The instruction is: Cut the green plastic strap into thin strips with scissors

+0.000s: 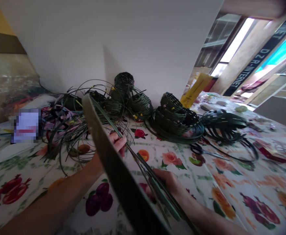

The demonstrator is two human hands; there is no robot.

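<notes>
1. Nearest the camera, a broad dark band (112, 163) runs slantwise up the middle of the view, blurred, crossing in front of the left forearm.
2. Behind it, a bunch of long green strips (167, 203) stretches between the two hands, raised over the surface and sloping from lower right to upper left.
3. The right hand (167, 182) is curled about the lower part of the strips, its fingers grasping them, though partly hidden behind them.
4. The left hand (117, 142) pinches the strips farther up between thumb and fingers.
5. Under both hands, the surface is covered by a cloth (201, 182) printed with fruit and flowers.
6. Beyond the right hand lie dark-handled scissors (197, 149), beside a loose dark coil (253, 147).
7. To the left, a tangle of thin strands (79, 151) spreads near a phone-like object (26, 125) with its face pixelated.
8. Farther back sit woven dark-green baskets (179, 114), some stacked, in two groups, with small yellow and pink bits on them.
9. Clear plastic bags (22, 94) lie at far left; a yellow packet (196, 89) stands at right.
10. A pale wall (133, 39) rises behind, with a lettered sign (252, 67) beyond.
</notes>
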